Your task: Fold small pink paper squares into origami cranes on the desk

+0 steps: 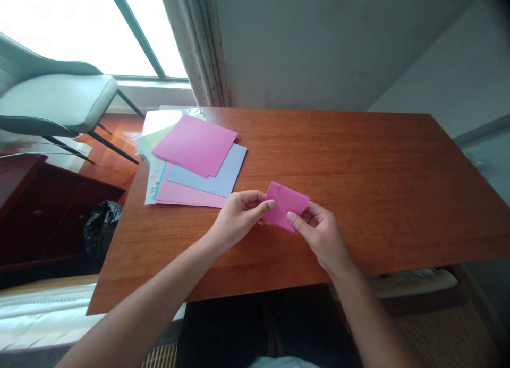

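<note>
A small folded piece of bright pink paper (286,204) is held between my two hands, just above the wooden table. My left hand (244,215) pinches its left edge, thumb on top and fingers underneath. At the lower right edge, my right hand (319,232) grips the same paper, its thumb lying on the near side. The fingers behind the paper are partly hidden. Left of my hands lies a pile of coloured sheets, with pink paper (197,145) on top and blue-grey paper (223,174) below it. Paler pink sheets (187,194) stick out at the bottom.
The brown wooden table (358,171) reaches far to the right. A pale chair (56,100) stands by the window at the left. A black plastic bag (102,227) hangs beside a dark red cabinet (48,214). A curtain (199,44) meets the wall behind the table.
</note>
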A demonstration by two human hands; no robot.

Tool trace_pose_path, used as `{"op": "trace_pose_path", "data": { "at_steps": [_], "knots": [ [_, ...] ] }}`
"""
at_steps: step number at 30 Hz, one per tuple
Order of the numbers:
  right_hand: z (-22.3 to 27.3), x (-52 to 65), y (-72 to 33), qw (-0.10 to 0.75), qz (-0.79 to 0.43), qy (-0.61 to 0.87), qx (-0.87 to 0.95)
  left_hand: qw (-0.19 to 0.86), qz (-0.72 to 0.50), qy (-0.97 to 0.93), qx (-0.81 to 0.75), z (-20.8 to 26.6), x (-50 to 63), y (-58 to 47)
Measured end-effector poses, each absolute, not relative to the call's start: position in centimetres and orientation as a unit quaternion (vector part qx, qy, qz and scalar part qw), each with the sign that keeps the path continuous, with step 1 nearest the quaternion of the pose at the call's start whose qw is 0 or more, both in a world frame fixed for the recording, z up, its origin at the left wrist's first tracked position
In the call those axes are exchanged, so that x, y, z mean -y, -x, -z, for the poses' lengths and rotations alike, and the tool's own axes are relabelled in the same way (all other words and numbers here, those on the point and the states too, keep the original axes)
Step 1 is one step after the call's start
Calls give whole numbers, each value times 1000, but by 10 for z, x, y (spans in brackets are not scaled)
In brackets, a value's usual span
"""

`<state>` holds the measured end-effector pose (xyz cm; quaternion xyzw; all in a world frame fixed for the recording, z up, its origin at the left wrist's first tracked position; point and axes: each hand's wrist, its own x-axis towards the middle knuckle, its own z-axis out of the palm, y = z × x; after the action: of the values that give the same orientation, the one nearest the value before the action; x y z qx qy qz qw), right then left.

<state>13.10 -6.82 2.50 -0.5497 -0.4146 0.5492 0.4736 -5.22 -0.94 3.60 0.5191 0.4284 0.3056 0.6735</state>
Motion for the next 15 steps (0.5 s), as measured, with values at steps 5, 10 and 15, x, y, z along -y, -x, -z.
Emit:
{"op": "trace_pose_path", "data": {
  "at_steps": [5,10,15],
  "knots": [
    [-29,65,-144,417,-579,531,456,664,-274,-545,-433,-35,9,54],
    [-40,55,-158,399,-546,535,507,674,-213,-578,-409,-35,10,53],
    [-49,43,-158,343,-498,541,585,692,-197,-579,-383,-36,10,52]
  ]
}}
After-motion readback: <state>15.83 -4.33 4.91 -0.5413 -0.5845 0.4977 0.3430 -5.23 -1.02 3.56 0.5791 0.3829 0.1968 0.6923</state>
